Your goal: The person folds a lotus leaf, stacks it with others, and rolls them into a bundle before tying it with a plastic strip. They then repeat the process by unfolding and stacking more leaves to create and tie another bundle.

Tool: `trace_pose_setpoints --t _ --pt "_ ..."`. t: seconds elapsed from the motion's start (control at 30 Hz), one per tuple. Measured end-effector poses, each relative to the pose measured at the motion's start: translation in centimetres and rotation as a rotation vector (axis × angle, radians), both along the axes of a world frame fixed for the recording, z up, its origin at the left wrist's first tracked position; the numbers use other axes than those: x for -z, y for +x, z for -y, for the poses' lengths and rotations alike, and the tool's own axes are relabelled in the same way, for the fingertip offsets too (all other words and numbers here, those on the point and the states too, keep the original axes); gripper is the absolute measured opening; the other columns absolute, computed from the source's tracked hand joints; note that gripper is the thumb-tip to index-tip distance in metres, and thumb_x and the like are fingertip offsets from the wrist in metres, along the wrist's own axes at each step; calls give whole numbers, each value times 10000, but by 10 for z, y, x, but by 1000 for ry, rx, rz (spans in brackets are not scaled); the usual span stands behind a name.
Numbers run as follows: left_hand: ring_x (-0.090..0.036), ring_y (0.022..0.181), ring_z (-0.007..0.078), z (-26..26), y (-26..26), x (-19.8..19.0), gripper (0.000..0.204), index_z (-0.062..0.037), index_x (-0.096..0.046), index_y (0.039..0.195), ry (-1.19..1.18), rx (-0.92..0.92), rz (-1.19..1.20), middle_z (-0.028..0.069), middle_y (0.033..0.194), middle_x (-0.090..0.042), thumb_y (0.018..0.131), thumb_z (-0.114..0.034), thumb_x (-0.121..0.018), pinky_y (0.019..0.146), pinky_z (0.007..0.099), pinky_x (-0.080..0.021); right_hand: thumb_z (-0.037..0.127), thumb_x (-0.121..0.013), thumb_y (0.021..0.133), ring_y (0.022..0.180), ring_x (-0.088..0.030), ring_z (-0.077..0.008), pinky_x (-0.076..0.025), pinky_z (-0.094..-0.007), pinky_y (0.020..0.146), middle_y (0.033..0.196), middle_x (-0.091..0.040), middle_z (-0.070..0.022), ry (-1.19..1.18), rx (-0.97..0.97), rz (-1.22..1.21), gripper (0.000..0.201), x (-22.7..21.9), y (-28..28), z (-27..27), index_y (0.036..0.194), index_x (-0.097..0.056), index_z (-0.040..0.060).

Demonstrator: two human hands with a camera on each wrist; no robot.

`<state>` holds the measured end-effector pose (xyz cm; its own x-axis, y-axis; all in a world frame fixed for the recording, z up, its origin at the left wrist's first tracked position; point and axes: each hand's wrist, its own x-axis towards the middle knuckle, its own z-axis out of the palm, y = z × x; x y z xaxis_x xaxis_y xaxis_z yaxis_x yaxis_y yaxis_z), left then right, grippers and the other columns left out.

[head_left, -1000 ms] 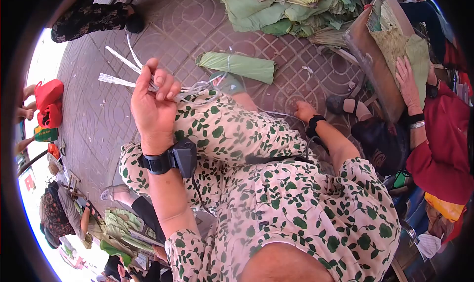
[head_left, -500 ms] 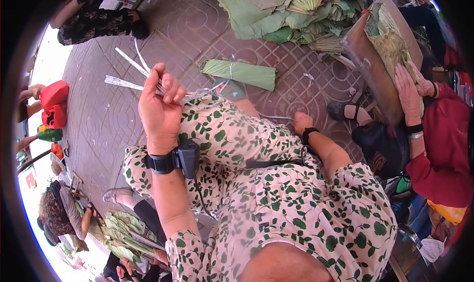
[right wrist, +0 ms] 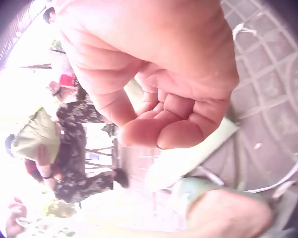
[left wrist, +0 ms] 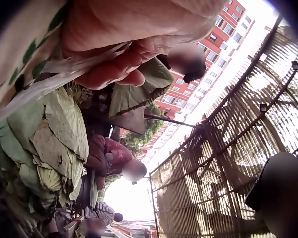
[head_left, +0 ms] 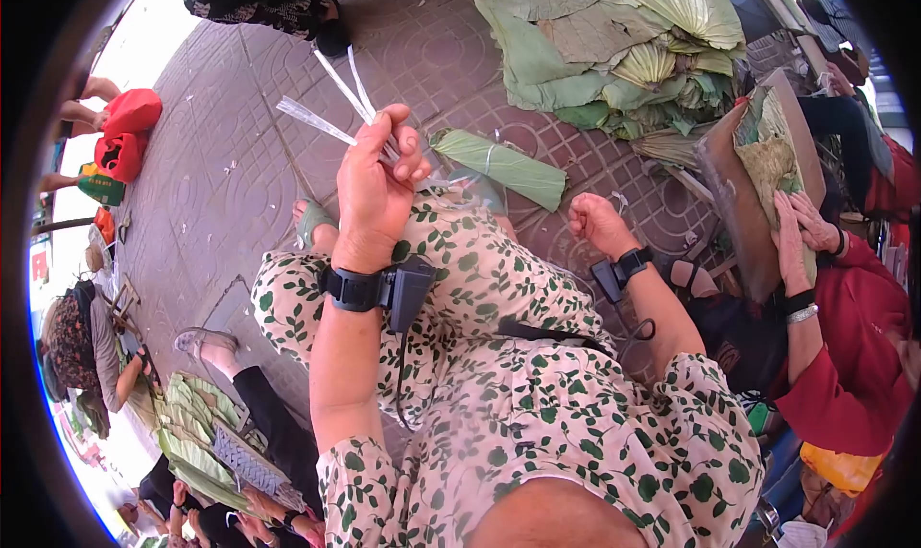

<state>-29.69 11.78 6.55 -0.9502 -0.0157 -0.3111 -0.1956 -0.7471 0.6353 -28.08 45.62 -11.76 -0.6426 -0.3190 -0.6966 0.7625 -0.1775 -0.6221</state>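
My left hand (head_left: 376, 195) is raised over the patterned trouser leg and pinches several white plastic strips (head_left: 334, 80) between thumb and curled fingers. Their ends stick up past the fingertips. In the left wrist view, more white strip (left wrist: 35, 94) trails down from this hand. My right hand (head_left: 602, 224) hovers beside the knee, its fingers curled in and thumb against them, with nothing showing in its grip in the right wrist view. Ahead of the knees, a rolled green leaf bundle (head_left: 518, 176), tied round with white string, lies on the paving.
A pile of large dried green leaves (head_left: 614, 49) spreads over the paving ahead. At right, a person in a red top (head_left: 844, 327) presses leaves on a tilted board (head_left: 743, 222). Red bags (head_left: 125, 131) show at far left. A white strip (right wrist: 283, 176) lies near my foot.
My right hand has lifted forward from low beside the knee, and the white strip that ran toward it no longer shows there. The left hand still holds its strips. The head view has turned.
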Motion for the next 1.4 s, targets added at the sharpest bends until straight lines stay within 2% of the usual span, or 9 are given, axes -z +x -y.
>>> trace_pose_setpoints --t 0.07,0.2,0.33,0.4,0.7,0.97,1.2,1.3,1.4 --pt "-365 531 78 -1 1 -1 211 -27 -525 1043 1 -10 3 10 695 -480 941 -192 -442 543 242 -326 135 -578 829 581 -526 -115 -443 -254 532 701 -546 -7 -215 58 -134 62 -27 -24 14 827 -545 82" --pt "-369 536 78 -2 2 -2 215 -23 -523 1043 -6 -30 22 10 700 -484 939 -195 -446 549 246 -334 119 -598 816 622 -539 -93 -440 -218 562 718 -555 -3 -63 -36 -269 74 -59 -46 37 847 -561 62" --pt "-371 536 83 -1 2 2 213 -22 -524 1043 3 -23 24 12 704 -487 940 -191 -445 551 250 -335 136 -626 768 669 -584 -145 -469 -260 605 758 -601 -56 414 -290 -292 147 2 -25 35 863 -577 36" --pt "-372 537 88 -2 2 0 210 -22 -527 1045 -31 -54 26 14 701 -485 942 -184 -441 551 253 -335 154 -636 717 761 -622 -251 -493 -345 678 836 -634 -127 806 -692 -582 229 49 1 15 902 -589 28" --pt "-353 538 84 1 7 -5 221 -14 -532 1041 -15 -39 46 7 689 -456 960 -184 -415 550 241 -317 193 -661 707 977 -566 -377 -458 -460 824 997 -603 -210 982 -877 -512 463 98 86 -17 1111 -478 60" --pt "-352 538 83 -4 0 -15 222 -13 -531 1049 -25 -5 47 7 687 -456 959 -183 -419 550 238 -318 171 -537 753 851 -604 -379 -483 -461 715 879 -630 -198 1206 -954 -517 191 130 99 17 885 -546 33" --pt "-373 554 89 -4 -1 -9 225 -24 -533 1054 -35 16 41 19 714 -486 948 -192 -428 565 253 -342 132 -561 700 718 -636 -312 -504 -412 594 795 -634 -189 1103 -834 -489 192 95 81 8 852 -575 16" --pt "-387 560 93 -2 -1 -4 230 -16 -534 1048 -51 11 30 31 729 -506 935 -194 -441 571 268 -365 121 -573 722 591 -602 -218 -485 -373 523 757 -634 -129 824 -615 -407 140 86 65 -1 833 -576 36" --pt "-389 559 92 -2 -1 -2 226 -16 -533 1051 -67 -12 44 25 724 -502 940 -188 -436 568 261 -356 123 -582 816 519 -493 -95 -429 -275 465 753 -615 -47 79 -133 126 51 50 45 -5 833 -538 105"
